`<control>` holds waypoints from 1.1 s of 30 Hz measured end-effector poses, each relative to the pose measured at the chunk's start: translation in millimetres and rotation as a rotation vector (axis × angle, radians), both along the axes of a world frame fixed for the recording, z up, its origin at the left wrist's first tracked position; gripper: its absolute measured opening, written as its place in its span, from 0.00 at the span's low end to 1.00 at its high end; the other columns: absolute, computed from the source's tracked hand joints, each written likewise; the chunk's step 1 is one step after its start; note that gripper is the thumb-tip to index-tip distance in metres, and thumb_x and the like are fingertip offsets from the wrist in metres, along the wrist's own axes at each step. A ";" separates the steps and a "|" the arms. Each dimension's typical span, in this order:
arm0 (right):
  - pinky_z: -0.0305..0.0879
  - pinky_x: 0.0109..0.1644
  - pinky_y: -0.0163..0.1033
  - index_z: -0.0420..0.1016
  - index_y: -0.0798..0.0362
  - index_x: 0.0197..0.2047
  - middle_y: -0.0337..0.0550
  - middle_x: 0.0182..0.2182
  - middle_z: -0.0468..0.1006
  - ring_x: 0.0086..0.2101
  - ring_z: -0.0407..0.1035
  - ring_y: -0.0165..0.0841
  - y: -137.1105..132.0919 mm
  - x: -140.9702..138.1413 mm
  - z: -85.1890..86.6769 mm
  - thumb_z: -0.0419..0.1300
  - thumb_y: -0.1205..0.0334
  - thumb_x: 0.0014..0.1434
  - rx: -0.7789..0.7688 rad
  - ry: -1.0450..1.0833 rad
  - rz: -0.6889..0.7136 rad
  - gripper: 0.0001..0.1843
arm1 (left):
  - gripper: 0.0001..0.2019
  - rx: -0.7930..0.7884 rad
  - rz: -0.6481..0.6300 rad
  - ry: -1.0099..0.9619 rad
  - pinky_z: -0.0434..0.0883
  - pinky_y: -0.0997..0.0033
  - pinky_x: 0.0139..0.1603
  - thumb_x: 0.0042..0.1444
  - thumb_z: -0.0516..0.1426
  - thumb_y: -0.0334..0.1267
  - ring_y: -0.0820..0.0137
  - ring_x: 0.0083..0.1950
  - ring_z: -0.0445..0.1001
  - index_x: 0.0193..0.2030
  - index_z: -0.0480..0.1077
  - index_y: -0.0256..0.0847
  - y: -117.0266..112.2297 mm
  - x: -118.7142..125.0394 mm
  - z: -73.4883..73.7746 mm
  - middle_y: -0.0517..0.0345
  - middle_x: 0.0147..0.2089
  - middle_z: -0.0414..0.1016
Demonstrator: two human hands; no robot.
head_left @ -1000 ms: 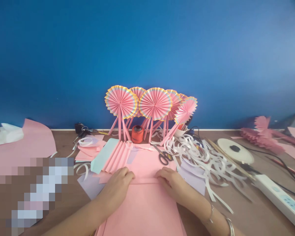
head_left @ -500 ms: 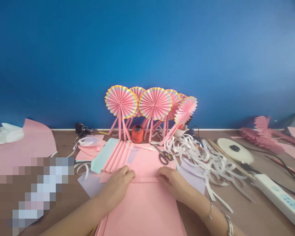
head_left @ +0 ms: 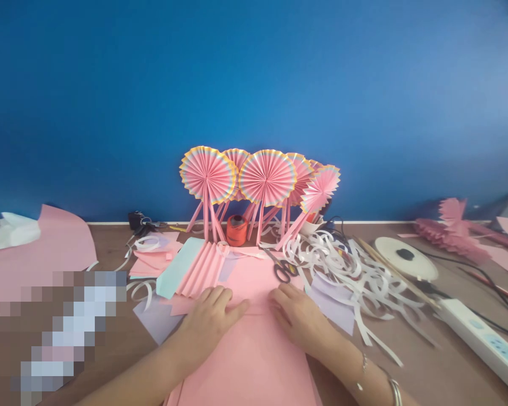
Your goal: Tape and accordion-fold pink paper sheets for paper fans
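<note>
A pink paper sheet (head_left: 248,366) lies on the brown table right before me, with a narrow fold across its far end. My left hand (head_left: 209,321) lies on that fold, fingers stretched toward the middle and pressed flat. My right hand (head_left: 298,316) rests on the fold's right part, fingers curled down onto the paper. A pleated pink paper piece (head_left: 205,269) with a pale blue edge lies just beyond my left hand. Black-handled scissors (head_left: 280,269) lie just past my right hand.
Several pink paper fans on sticks (head_left: 254,186) lean on the blue wall, an orange spool (head_left: 236,230) before them. Curled white paper strips (head_left: 351,270) pile at the right, with a white tape roll (head_left: 404,257) and a power strip (head_left: 482,338). Pink paper (head_left: 38,254) lies left.
My left hand has slid rightward along the fold, its fingers now stretched toward the middle. My right hand has barely shifted.
</note>
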State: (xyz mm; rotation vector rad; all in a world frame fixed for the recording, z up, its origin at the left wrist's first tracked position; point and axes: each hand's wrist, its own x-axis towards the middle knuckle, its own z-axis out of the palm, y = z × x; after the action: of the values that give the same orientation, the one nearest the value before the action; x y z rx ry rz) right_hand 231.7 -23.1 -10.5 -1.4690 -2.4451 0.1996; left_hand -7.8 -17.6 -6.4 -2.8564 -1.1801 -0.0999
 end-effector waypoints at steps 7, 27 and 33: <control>0.50 0.36 0.40 0.72 0.50 0.40 0.43 0.34 0.69 0.33 0.59 0.34 -2.2 -6.2 -6.4 0.52 0.77 0.57 0.217 -0.118 0.228 0.14 | 0.18 0.119 -0.131 -0.012 0.60 0.62 0.43 0.60 0.53 0.27 0.62 0.44 0.64 0.55 0.65 0.47 3.4 1.3 -8.2 0.54 0.40 0.67; 0.67 0.34 0.34 0.73 0.51 0.42 0.41 0.29 0.72 0.29 0.67 0.30 0.1 0.4 13.3 0.52 0.71 0.57 -0.104 0.560 0.103 0.12 | 0.13 -0.301 0.099 -0.912 0.65 0.69 0.34 0.57 0.47 0.32 0.69 0.31 0.68 0.33 0.73 0.39 -6.1 -2.6 3.5 0.55 0.29 0.71; 0.70 0.39 0.37 0.68 0.52 0.48 0.46 0.37 0.72 0.36 0.69 0.33 -17.7 -22.6 3.1 0.50 0.76 0.56 0.038 0.398 0.227 0.18 | 0.13 -0.771 0.300 -1.102 0.68 0.72 0.36 0.59 0.52 0.42 0.67 0.35 0.72 0.32 0.72 0.37 -13.5 22.1 4.3 0.58 0.29 0.74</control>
State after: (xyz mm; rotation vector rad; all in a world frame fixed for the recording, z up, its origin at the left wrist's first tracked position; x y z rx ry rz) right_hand 209.1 -40.7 -7.4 -1.0163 -2.2634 0.4430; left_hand 14.3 -31.2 -2.1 -3.1517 -2.1563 -1.7157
